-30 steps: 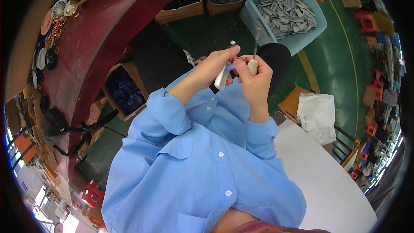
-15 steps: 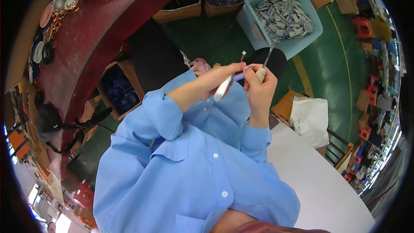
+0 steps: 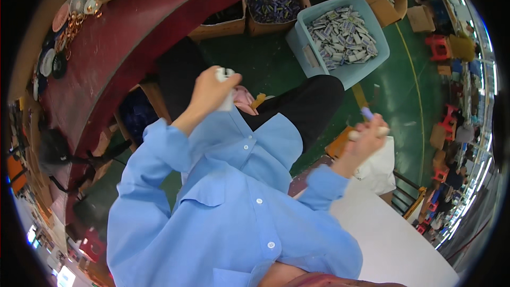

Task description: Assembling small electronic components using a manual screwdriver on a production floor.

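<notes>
My left hand (image 3: 209, 93) is closed around a white plastic case (image 3: 227, 103), out in front of my lap on the left. The case's top end shows above the fingers, and its lower part hangs below them. Off to the right, my right hand (image 3: 366, 143) is blurred by motion. A purple cylindrical battery cell (image 3: 367, 113) sticks up from its fingers. The same fist holds the beige handle of a screwdriver (image 3: 354, 135) crosswise; its metal blade cannot be made out.
A light blue bin (image 3: 305, 37) full of small white and grey pieces stands ahead on the green floor. Beside it is a cardboard box (image 3: 258, 26) of purple cells. A dark red table (image 3: 127, 26) curves along the left. A white bag (image 3: 383, 172) lies near my right hand.
My hands have parted: the left moved left with the white case, the right moved right and nearer with the screwdriver. The purple cell, formerly between both hands, is now in the right.
</notes>
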Available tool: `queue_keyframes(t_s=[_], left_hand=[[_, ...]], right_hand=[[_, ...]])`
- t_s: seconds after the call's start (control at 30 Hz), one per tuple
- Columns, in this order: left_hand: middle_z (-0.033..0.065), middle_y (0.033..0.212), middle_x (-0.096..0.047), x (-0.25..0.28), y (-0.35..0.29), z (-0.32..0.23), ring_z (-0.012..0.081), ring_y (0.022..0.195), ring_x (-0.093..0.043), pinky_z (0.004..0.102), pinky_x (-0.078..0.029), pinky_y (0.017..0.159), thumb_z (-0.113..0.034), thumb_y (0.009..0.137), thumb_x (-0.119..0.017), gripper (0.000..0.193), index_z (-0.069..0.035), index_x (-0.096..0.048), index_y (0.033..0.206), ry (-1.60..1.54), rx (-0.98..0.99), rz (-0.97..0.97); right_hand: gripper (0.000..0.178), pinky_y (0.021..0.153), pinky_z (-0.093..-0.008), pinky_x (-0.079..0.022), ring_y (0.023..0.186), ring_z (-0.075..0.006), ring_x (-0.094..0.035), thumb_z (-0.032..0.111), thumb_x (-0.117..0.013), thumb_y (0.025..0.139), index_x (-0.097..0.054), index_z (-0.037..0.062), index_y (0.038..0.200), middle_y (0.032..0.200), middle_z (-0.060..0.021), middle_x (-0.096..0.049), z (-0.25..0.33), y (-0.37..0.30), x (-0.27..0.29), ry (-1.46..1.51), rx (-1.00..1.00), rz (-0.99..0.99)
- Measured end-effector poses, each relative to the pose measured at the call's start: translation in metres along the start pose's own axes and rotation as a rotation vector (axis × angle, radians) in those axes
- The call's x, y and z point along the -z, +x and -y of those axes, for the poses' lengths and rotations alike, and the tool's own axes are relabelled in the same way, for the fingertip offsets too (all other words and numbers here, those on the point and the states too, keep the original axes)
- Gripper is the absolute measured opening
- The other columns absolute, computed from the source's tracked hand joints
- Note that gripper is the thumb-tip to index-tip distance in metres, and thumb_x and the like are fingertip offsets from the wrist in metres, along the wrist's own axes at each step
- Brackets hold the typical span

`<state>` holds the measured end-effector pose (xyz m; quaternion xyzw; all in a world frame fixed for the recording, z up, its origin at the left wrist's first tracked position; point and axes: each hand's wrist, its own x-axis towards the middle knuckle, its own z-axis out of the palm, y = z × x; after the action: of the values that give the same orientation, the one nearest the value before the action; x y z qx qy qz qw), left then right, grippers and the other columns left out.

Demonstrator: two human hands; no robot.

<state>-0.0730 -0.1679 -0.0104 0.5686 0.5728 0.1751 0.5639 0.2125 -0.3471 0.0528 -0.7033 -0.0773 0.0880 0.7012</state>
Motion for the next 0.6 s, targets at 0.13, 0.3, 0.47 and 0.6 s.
queue_keyframes(t_s=[0.13,0.3,0.47,0.6], left_hand=[[0.0118,0.073,-0.064,0.024,-0.004,-0.023,0.0163,0.065,-0.064,0.0297,-0.05,0.058,-0.032,0.076,-0.073,0.036,0.0,-0.059,0.08,0.084,-0.082,-0.005],[0.002,0.075,-0.057,0.016,-0.009,-0.024,0.0094,0.062,-0.055,0.0262,-0.045,0.054,-0.031,0.077,-0.075,0.034,-0.006,-0.056,0.09,-0.247,0.076,0.134],[0.007,0.084,-0.059,0.022,-0.025,-0.015,0.0136,0.074,-0.061,0.0283,-0.051,0.064,-0.022,0.075,-0.077,0.039,-0.004,-0.053,0.101,-0.469,0.189,0.168],[0.0074,0.09,-0.058,0.018,-0.021,-0.02,0.0142,0.078,-0.06,0.0289,-0.052,0.066,-0.02,0.075,-0.077,0.043,-0.003,-0.053,0.107,-0.49,0.142,0.117]], right_hand=[[0.014,0.045,-0.0214,-0.036,0.049,-0.0087,-0.044,0.016,-0.061,0.092,-0.055,0.0044,0.09,0.069,-0.0022,-0.05,0.014,0.018,0.022,0.03,0.019,0.14],[0.015,0.044,-0.0226,-0.037,0.048,-0.0108,-0.044,0.016,-0.062,0.091,-0.055,0.0032,0.093,0.066,-0.0036,-0.049,-0.005,-0.026,-0.003,0.143,-0.176,0.206],[0.013,0.042,-0.0236,-0.037,0.048,-0.0109,-0.045,0.014,-0.064,0.089,-0.056,0.0043,0.092,0.069,-0.0032,-0.05,-0.029,-0.043,-0.031,0.275,-0.453,0.239],[0.014,0.041,-0.0239,-0.036,0.048,-0.0099,-0.047,0.015,-0.067,0.086,-0.056,0.0075,0.085,0.067,-0.0007,-0.05,-0.059,-0.003,-0.114,0.403,-0.507,0.326]])
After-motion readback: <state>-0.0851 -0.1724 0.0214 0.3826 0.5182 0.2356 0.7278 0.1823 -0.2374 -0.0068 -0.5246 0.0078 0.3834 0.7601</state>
